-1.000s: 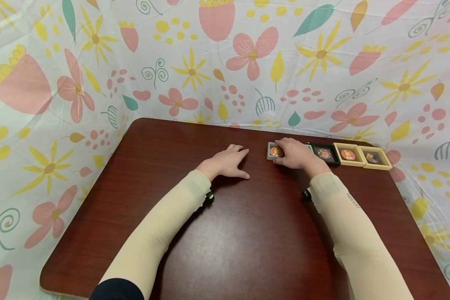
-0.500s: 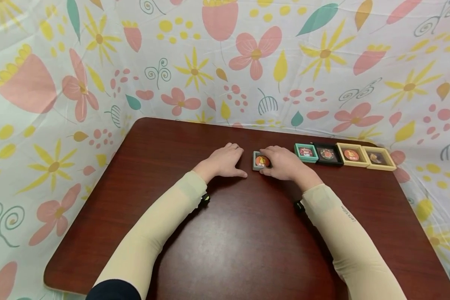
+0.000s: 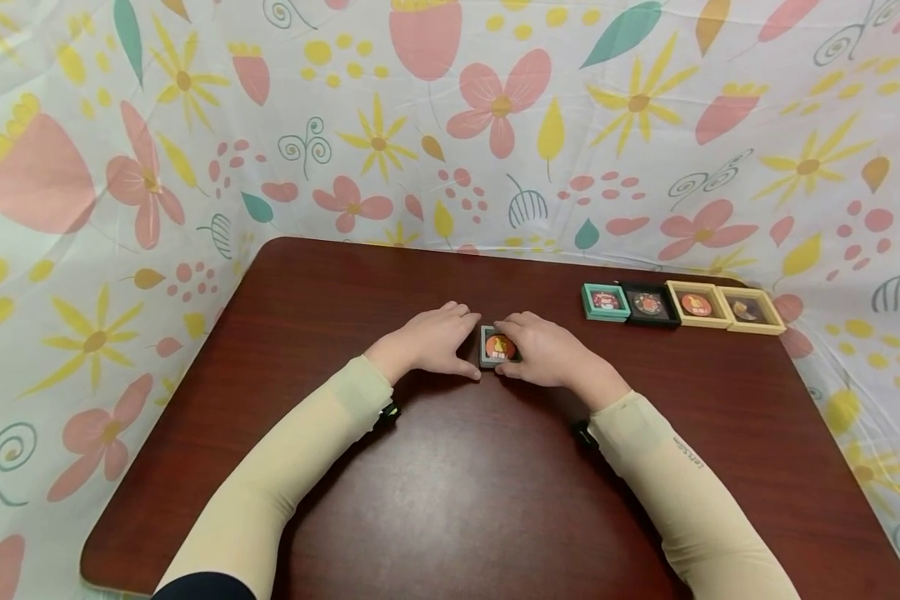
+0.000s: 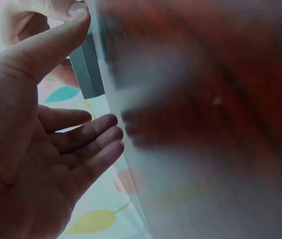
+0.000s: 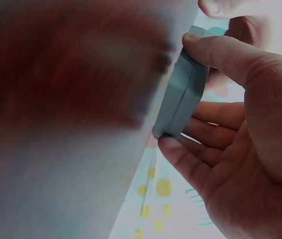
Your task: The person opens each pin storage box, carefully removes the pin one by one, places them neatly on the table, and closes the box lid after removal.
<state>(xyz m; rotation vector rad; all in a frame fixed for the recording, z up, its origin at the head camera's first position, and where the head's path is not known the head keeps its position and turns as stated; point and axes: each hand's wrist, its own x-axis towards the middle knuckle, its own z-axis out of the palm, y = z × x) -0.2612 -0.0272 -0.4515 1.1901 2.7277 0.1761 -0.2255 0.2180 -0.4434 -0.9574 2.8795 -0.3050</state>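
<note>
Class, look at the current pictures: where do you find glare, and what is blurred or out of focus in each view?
Head: a pale glare patch on the brown table, with little blur; left wrist: the tabletop is smeared and hazy, the left hand clearer; right wrist: the tabletop is blurred again, while the grey box and right hand look sharper.

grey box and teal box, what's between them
In the head view, part of the right hand, which grips the grey box, then bare brown tabletop up to the teal box.
</note>
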